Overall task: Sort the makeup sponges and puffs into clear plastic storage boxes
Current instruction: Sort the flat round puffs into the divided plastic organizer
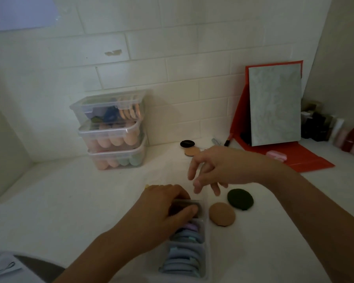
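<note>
A long clear box [204,260] lies on the white counter in front of me, packed with several blue and purple round puffs [185,258] standing on edge. My left hand [164,209] rests on its far end, fingers closed on a dark puff [187,206] at the top of the row. My right hand [217,168] hovers above the counter with fingers spread and nothing in it. Below it lie two loose round puffs, a tan puff [222,213] and a dark green puff [240,199], both right of the box.
Three stacked clear lidded boxes [110,129] of sponges stand at the back wall. A black and tan compact puff [189,147] lies behind my right hand. A red-backed standing mirror [274,105], a pink item [276,156] and a row of cosmetics [335,129] fill the right.
</note>
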The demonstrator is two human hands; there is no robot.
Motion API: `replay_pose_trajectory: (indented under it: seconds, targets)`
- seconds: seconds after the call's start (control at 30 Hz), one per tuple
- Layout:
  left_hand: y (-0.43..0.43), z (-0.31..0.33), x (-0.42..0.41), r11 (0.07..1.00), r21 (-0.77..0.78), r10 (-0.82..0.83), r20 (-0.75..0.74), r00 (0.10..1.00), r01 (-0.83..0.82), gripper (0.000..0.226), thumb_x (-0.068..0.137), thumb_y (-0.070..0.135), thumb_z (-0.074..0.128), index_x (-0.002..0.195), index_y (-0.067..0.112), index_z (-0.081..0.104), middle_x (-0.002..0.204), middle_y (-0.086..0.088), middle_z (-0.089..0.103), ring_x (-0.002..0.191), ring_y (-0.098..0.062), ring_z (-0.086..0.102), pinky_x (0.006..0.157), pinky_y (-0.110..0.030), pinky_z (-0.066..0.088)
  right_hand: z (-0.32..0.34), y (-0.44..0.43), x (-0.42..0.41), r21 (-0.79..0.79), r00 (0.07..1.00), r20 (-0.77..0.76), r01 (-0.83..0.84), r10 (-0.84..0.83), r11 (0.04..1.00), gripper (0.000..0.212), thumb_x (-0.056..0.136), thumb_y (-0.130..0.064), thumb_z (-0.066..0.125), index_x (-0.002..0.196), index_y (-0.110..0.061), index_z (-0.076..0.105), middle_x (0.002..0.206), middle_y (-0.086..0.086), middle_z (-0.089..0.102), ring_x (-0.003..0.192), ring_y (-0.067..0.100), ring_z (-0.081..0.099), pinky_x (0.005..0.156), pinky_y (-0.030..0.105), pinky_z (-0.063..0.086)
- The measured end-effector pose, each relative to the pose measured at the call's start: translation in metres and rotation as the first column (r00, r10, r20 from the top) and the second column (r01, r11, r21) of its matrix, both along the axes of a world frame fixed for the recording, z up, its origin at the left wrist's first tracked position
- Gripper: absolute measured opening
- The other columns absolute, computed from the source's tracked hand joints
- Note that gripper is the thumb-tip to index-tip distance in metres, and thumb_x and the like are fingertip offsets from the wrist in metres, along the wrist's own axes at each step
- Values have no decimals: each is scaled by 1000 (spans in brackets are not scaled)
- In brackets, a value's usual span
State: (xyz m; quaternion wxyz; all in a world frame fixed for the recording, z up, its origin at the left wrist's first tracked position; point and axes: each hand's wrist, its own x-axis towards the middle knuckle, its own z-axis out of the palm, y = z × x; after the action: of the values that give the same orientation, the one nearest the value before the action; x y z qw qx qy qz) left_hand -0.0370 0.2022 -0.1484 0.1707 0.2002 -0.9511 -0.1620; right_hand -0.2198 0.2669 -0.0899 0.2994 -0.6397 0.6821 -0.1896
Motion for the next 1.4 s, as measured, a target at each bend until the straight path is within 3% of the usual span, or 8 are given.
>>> replay_pose_trajectory:
  seconds: [0.13, 0.27, 0.57, 0.73, 0.87, 1.03, 1.27, 1.4]
  targets:
    - [-9, -6, -6, 999, -46, -17, 32, 999, 19, 48, 80, 68, 29, 96, 36, 60, 86, 19, 56, 82, 3, 49, 81, -18, 32, 2, 5, -20, 6, 945, -265, 203, -194, 979, 9, 85, -21, 68, 91, -15, 66, 81, 0, 72, 63, 7, 63, 60, 20, 51]
    - [-12, -6, -14, 1000, -20, 8, 33, 999, -7, 44, 81, 60, 33, 93, 31, 64, 86, 16, 61, 81, -1, 52, 80, -22, 34, -9, 7, -33, 245, 812, -565, 330, -142, 912, 35, 85, -20, 68, 117, -9, 59, 109, 7, 66, 94, 15, 66, 79, 24, 52]
    - [-11, -8, -16, 999, -8, 34, 53, 998, -33, 36, 89, 56, 41, 85, 27, 62, 79, 6, 62, 77, -5, 52, 75, -21, 31, -20, 10, -41, 380, 869, -493, 262, -45, 887, 47, 82, -21, 71, 126, -14, 55, 110, 4, 58, 73, 7, 54, 58, 14, 42]
    - [-9, -7, -14, 1000, 19, 25, -14, 1000, -25, 42, 91, 54, 28, 62, 30, 47, 66, 3, 56, 67, -11, 50, 63, -13, 31, -11, 8, -40, 90, 834, -520, 266, -183, 960, 35, 87, -19, 65, 120, -11, 60, 103, 4, 63, 87, 14, 58, 72, 19, 45]
    - [-9, -8, -13, 997, 38, 75, -58, 995, -73, 34, 97, 39, 37, 82, 22, 62, 80, 4, 63, 75, -7, 55, 66, -12, 36, 6, 9, -21, -249, 926, -263, 208, -273, 946, 22, 87, -20, 65, 108, -14, 64, 88, -2, 63, 75, 9, 61, 64, 17, 46]
    - [-4, -6, -11, 982, 123, 162, -138, 977, -145, 14, 94, 28, 47, 87, 27, 59, 79, 13, 60, 72, -3, 58, 63, -6, 42, -1, 5, 17, -234, 943, -319, 14, -90, 972, 21, 97, -19, 48, 113, -11, 58, 91, 2, 56, 81, 12, 57, 62, 16, 40]
    - [-1, -3, -11, 980, 116, 181, -151, 972, -165, 15, 92, 31, 53, 78, 33, 59, 70, 17, 57, 63, 3, 55, 58, -5, 38, -5, 3, 24, -298, 895, -431, -24, -113, 954, 16, 85, -20, 66, 100, -14, 68, 93, -2, 63, 85, 12, 58, 72, 24, 48]
    - [-1, -4, -12, 984, 61, 177, -158, 972, -169, 16, 92, 29, 53, 77, 32, 59, 73, 14, 56, 69, 0, 53, 64, -6, 37, -20, -7, 32, -291, 827, -552, -75, -103, 954, 17, 85, -17, 62, 97, -13, 74, 85, 1, 58, 81, 17, 58, 52, 15, 33]
